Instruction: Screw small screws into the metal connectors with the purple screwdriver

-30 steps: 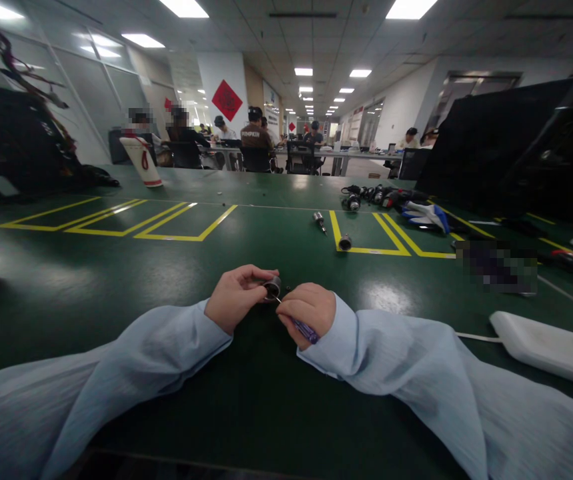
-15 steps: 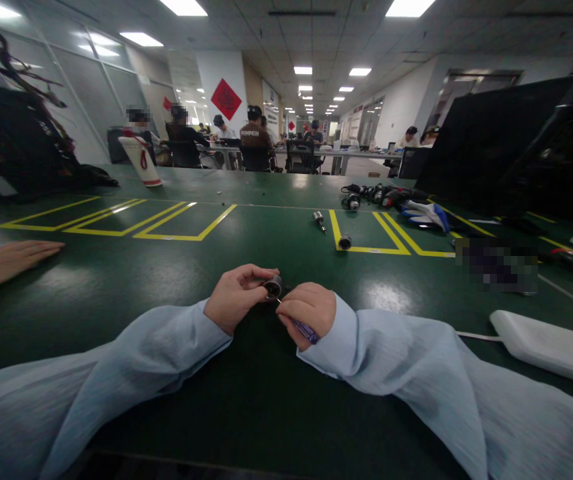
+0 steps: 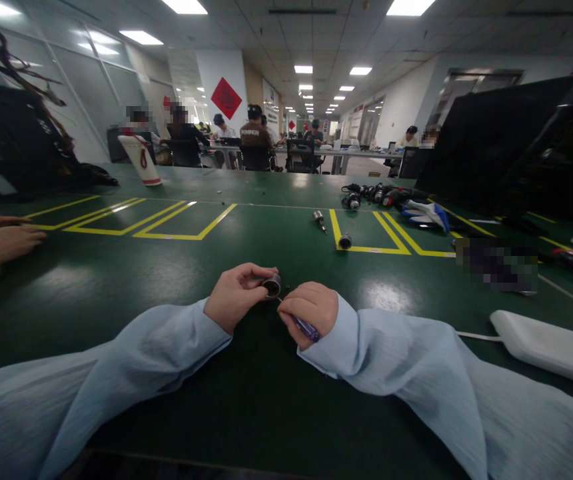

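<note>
Left hand [image 3: 236,297] in pinch on metal ring [image 3: 273,285] (right hand [image 3: 312,308] tight around purple-handled tool [image 3: 307,329]).

PUMPKIN: The One Word That Can Be Read

Pale capitals spelling "PUMPKIN" run across the back of a brown shirt [image 3: 256,137], worn by a person seated at the far desks [image 3: 339,153]. A big red diamond sign [image 3: 226,98] hangs on the white pillar [image 3: 205,75]; the dark figure inside it is too blurred to make out. A smaller red sign [image 3: 292,126] farther down the room is too small to read. Lettering on the wall board [image 3: 270,100] behind the pillar is likewise too small. The paper cup [image 3: 140,161] bears a red design without readable words. A dark mark on the white box [image 3: 536,343] is cut off by the right edge.
</note>
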Demonstrator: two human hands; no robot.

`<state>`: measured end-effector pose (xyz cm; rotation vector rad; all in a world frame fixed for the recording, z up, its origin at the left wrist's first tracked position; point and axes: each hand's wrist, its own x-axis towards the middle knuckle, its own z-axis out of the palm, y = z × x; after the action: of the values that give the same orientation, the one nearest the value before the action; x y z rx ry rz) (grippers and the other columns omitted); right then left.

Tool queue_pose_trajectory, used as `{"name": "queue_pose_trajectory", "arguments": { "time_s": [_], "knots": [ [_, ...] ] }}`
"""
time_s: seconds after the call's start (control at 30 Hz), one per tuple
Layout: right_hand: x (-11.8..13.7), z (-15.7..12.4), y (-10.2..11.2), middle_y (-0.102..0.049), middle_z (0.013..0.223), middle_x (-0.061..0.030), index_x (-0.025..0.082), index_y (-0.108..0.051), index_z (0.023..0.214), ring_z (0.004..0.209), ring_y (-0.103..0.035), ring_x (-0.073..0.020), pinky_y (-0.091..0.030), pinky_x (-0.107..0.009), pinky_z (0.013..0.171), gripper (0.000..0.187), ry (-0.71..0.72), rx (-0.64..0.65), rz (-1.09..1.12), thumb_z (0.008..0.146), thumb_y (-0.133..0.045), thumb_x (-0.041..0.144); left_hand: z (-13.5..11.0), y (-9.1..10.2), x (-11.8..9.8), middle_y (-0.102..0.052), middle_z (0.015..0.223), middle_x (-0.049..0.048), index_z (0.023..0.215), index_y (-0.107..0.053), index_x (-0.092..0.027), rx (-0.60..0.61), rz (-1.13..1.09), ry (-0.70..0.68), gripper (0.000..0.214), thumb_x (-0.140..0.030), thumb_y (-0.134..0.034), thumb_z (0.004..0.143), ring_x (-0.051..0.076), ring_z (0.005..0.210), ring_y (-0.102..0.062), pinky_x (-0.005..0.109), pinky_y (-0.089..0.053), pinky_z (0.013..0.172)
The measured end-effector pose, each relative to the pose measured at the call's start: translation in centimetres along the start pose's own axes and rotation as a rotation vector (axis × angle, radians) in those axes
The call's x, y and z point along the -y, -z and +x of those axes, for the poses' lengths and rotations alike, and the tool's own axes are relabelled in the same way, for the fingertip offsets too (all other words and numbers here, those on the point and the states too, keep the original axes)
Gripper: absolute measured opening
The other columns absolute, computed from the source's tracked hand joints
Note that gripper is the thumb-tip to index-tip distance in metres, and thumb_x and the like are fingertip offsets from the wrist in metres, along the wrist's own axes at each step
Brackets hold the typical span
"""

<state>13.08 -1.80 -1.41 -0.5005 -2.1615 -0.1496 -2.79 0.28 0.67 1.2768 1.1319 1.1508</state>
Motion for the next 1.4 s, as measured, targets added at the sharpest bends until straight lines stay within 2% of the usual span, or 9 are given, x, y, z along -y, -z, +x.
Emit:
{"name": "queue_pose_trajectory", "arguments": {
  "time_s": [0.43, 0.7, 0.9, 1.03, 1.23, 1.4],
  "knots": [
    [0.23, 0.08, 0.14, -0.063, 0.065, -0.0058, 0.014, -0.056, 0.071, 0.061, -0.056, -0.0133, -0.044, -0.026, 0.058, 0.010, -0.004, 0.013, -0.010, 0.073, -0.046, 0.014, 0.05, -0.04, 0.16, -0.067, 0.093, 0.0091, 0.068, -0.057, -0.010, 0.000, -0.020, -0.023, 0.023, -0.010, -0.069, 0.048, 0.020, 0.081, -0.064, 0.033, -0.054, 0.070],
    [-0.09, -0.06, -0.22, -0.064, 0.067, -0.0054, 0.013, -0.058, 0.073, 0.060, -0.055, -0.0125, -0.045, -0.025, 0.058, 0.011, 0.012, -0.036, -0.021, 0.074, -0.047, 0.014, -0.16, -0.11, -0.19, -0.066, 0.096, 0.0096, 0.072, -0.060, -0.009, 0.008, -0.009, -0.002, 0.024, -0.009, -0.068, 0.049, 0.019, 0.078, -0.064, 0.032, -0.053, 0.071],
    [-0.01, 0.07, -0.03, -0.065, 0.071, -0.0067, 0.012, -0.059, 0.075, 0.064, -0.056, -0.0132, -0.045, -0.025, 0.061, 0.012, 0.006, 0.022, -0.018, 0.075, -0.047, 0.013, -0.14, -0.02, -0.05, -0.065, 0.097, 0.0099, 0.073, -0.060, -0.009, 0.019, -0.003, -0.007, 0.024, -0.008, -0.067, 0.050, 0.019, 0.079, -0.064, 0.032, -0.052, 0.073],
    [-0.28, -0.11, -0.52, -0.065, 0.070, -0.0064, 0.011, -0.060, 0.074, 0.062, -0.056, -0.0132, -0.045, -0.025, 0.058, 0.011, 0.043, -0.051, -0.020, 0.074, -0.049, 0.013, -0.12, -0.05, -0.07, -0.066, 0.096, 0.0099, 0.071, -0.060, -0.009, 0.022, -0.007, -0.010, 0.023, -0.008, -0.067, 0.049, 0.019, 0.078, -0.064, 0.031, -0.052, 0.071],
    [0.27, 0.29, 0.17, -0.065, 0.069, -0.0071, 0.011, -0.061, 0.074, 0.062, -0.056, -0.0136, -0.046, -0.026, 0.059, 0.012, 0.020, 0.020, -0.031, 0.072, -0.048, 0.011, -0.26, -0.12, -0.24, -0.067, 0.091, 0.0098, 0.066, -0.060, -0.009, 0.025, 0.003, -0.012, 0.019, -0.008, -0.067, 0.048, 0.019, 0.077, -0.064, 0.031, -0.053, 0.069],
    [0.52, 0.37, 0.39, -0.064, 0.066, -0.0075, 0.010, -0.061, 0.071, 0.061, -0.056, -0.0140, -0.046, -0.026, 0.058, 0.013, 0.014, 0.009, -0.028, 0.071, -0.048, 0.010, -0.09, 0.00, 0.09, -0.068, 0.091, 0.0094, 0.066, -0.061, -0.009, 0.020, 0.001, -0.031, 0.019, -0.008, -0.067, 0.048, 0.018, 0.073, -0.064, 0.031, -0.053, 0.068]
  ]
}}
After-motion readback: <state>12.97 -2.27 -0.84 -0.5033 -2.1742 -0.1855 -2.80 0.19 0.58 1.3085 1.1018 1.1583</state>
